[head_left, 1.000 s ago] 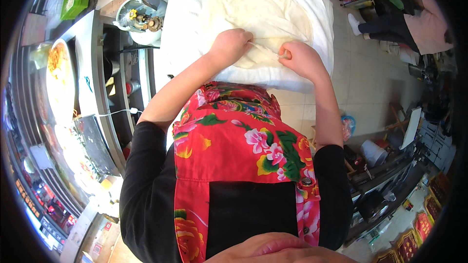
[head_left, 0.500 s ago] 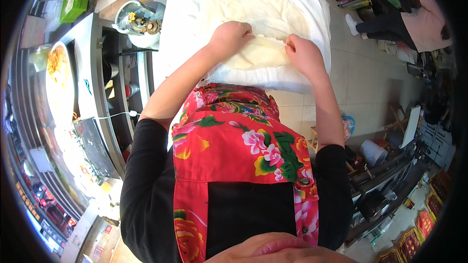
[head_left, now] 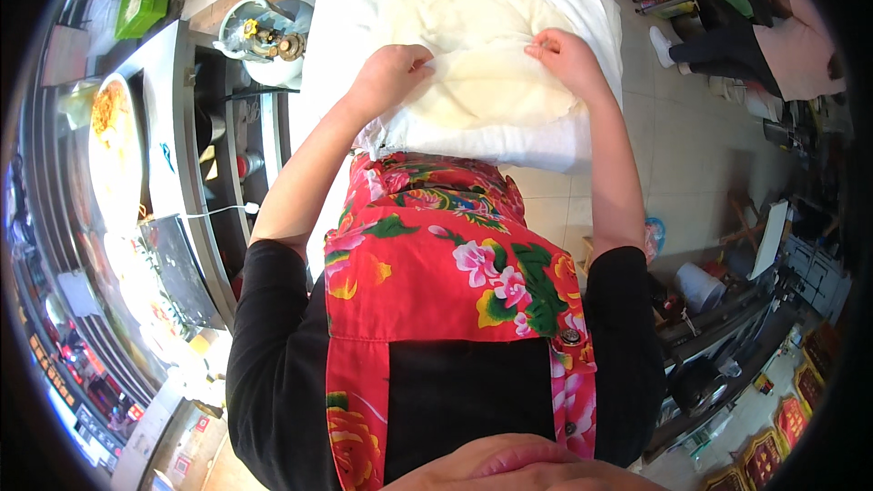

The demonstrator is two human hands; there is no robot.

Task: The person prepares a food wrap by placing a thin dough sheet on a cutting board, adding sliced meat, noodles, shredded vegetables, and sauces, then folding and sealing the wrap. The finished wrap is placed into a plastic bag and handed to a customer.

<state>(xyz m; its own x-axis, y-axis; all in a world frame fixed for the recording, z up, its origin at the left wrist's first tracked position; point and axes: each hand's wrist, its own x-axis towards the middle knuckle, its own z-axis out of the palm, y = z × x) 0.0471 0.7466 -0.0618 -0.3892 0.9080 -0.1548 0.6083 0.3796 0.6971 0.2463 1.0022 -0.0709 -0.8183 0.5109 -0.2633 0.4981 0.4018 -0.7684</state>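
Note:
Thin, pale, round flatbread (head_left: 496, 95) lies on a white cloth (head_left: 350, 0) in front of me, apparently in layers. A ridge or upper edge crosses it between my hands. On its left side my left hand (head_left: 391, 80) is closed, fingertips pinched at the edge. At the right, my right hand (head_left: 566, 59) pinches the opposite end of the same edge between thumb and fingers. The near part of the flatbread spreads almost flat, lightly wrinkled, while the far part runs under the cloth's bright folds. What supports the cloth is hidden beneath it.
A gas cylinder (head_left: 273, 41) with a brass valve stands left of the cloth. Farther left is a counter (head_left: 186, 118) with a large bowl of orange-red food (head_left: 107, 114). Another person (head_left: 755, 50) is at the far right. A white bucket (head_left: 698, 285) stands lower right.
My hands have moved apart, the left one leftward and the right one slightly farther away. The flatbread's raised, stretched edge between them has lowered, and its near part lies wider and flatter.

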